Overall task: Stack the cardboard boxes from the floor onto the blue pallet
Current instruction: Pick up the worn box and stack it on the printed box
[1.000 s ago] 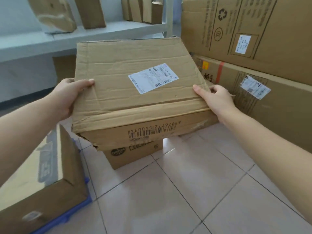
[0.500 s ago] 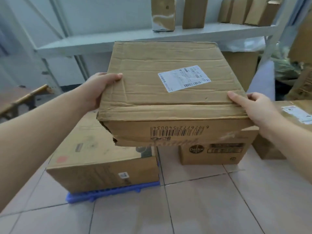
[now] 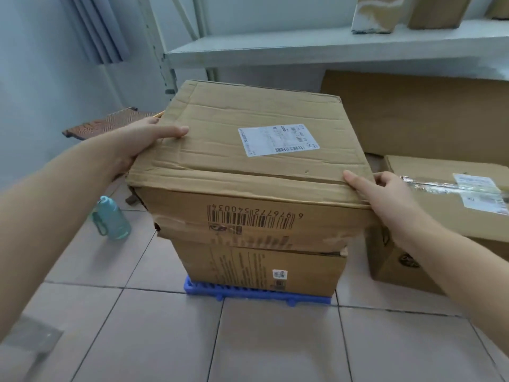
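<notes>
Squarely over the pallet: creased box gripped at both ends

Both hands clamp a creased cardboard box point(image 3: 248, 161) from opposite sides. The left hand point(image 3: 137, 146) wraps its left edge, thumb laid flat across the top and fingers hidden behind the side. The right hand point(image 3: 385, 197) grips the near right corner, thumb on the top flap and fingers curled round the side. The box sits level, its long axis running left to right across the view, the barcoded face turned toward the wearer with the digits upside down, and a white shipping label point(image 3: 278, 140) facing up.

It is directly over a lower box point(image 3: 264, 271) standing on the blue pallet point(image 3: 248, 295); whether the two touch I cannot tell. A taped box point(image 3: 446, 205) rests on the tiled floor point(image 3: 248, 340) just to the right, and a teal water bottle point(image 3: 111, 219) stands to the left.
</notes>
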